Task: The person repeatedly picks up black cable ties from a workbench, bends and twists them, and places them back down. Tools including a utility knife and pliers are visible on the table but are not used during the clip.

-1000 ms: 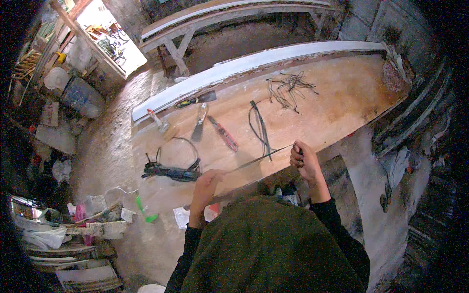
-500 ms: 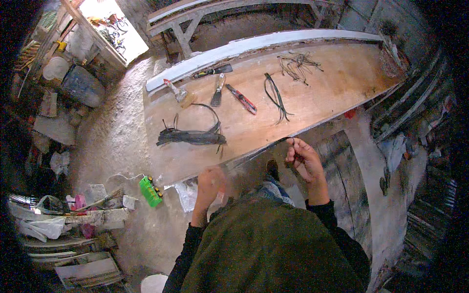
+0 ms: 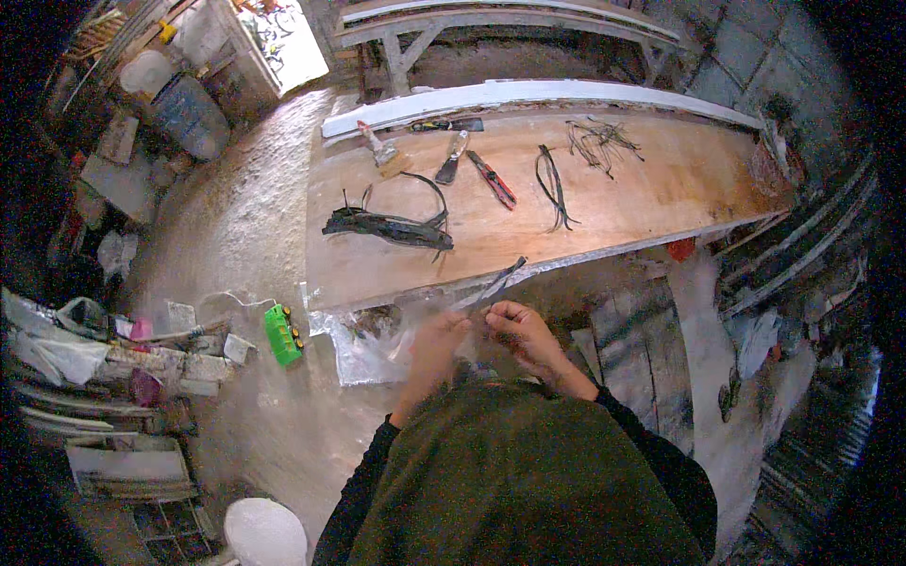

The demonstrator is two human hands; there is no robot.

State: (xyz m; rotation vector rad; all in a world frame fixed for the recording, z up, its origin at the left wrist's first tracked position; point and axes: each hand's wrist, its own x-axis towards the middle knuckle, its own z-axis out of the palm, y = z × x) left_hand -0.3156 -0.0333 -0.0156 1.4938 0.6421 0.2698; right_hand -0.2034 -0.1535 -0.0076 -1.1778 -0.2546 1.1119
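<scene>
In front of the workbench's near edge my two hands are close together at waist height. A thin black strip (image 3: 505, 274) runs from them up toward the bench edge, its far end free. My right hand (image 3: 527, 338) is closed in a pinch at the strip's near part. Blurred by motion, my left hand (image 3: 436, 351) has its fingers curled in at the strip's lower end. On the bench lie a bundle of black strips (image 3: 392, 229) with a loop, a few loose black strips (image 3: 553, 189), and a tangle of thin dark strands (image 3: 602, 144).
On the wooden bench (image 3: 661, 208) lie a red utility knife (image 3: 493, 179), a scraper (image 3: 453, 158), a paintbrush (image 3: 379, 149) and a dark-bladed tool (image 3: 447, 124). A long white board (image 3: 557, 91) lines its back. A green toy truck (image 3: 281, 334) and white stool (image 3: 265, 533) stand left.
My right hand has come left and lower, close to my left hand, which has moved slightly right. The strip's free end now points up and right. The view has shifted.
</scene>
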